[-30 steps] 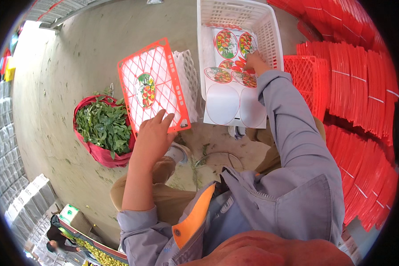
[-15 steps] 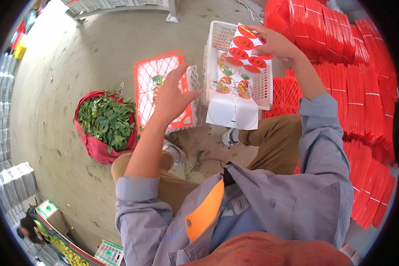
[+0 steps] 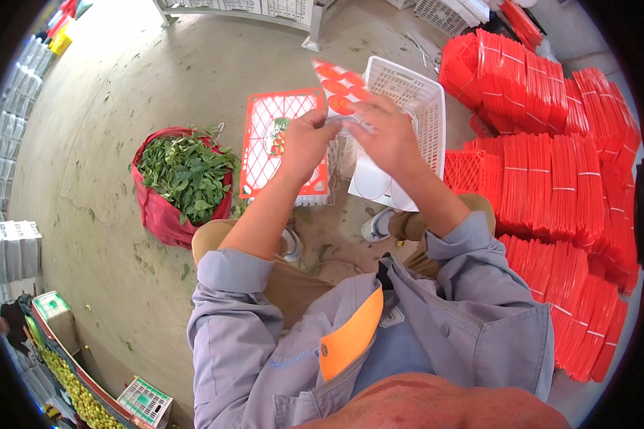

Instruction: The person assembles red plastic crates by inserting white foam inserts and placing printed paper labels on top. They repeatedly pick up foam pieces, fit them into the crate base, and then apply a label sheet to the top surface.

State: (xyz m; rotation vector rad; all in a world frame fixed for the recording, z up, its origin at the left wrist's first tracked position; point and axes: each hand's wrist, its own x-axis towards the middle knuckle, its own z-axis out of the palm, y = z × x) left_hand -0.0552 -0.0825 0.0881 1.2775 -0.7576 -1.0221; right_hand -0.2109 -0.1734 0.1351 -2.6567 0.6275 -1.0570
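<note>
A white sheet with red oval stickers (image 3: 334, 84) is up in front of me, its top end smeared by motion. The fingertips of my left hand (image 3: 306, 145) are pinched at the sheet's lower edge. My right hand (image 3: 393, 139) is closed on the same sheet from the right, slightly blurred, its thumb below. Left of the hands stands a crate topped by an orange-red lattice lid (image 3: 254, 161), with a picture label (image 3: 277, 136) in its middle. Beneath my right hand is a white basket (image 3: 431, 107). A white sheet with round outlines (image 3: 371, 180) hangs over its near end, partly hidden.
A red bag (image 3: 157, 214) full of leafy greens (image 3: 186, 171) sits on the floor at left. Bundled red lattice pieces (image 3: 544, 186) are stacked at right. A metal-framed rack (image 3: 312, 28) stands at the far side. Greenish fruit (image 3: 71, 379) fills a bin at lower left.
My right hand has brought the sticker sheet leftward from above the basket. My left hand has moved right and closed from spread fingers onto its edge. The whole view has shifted slightly.
</note>
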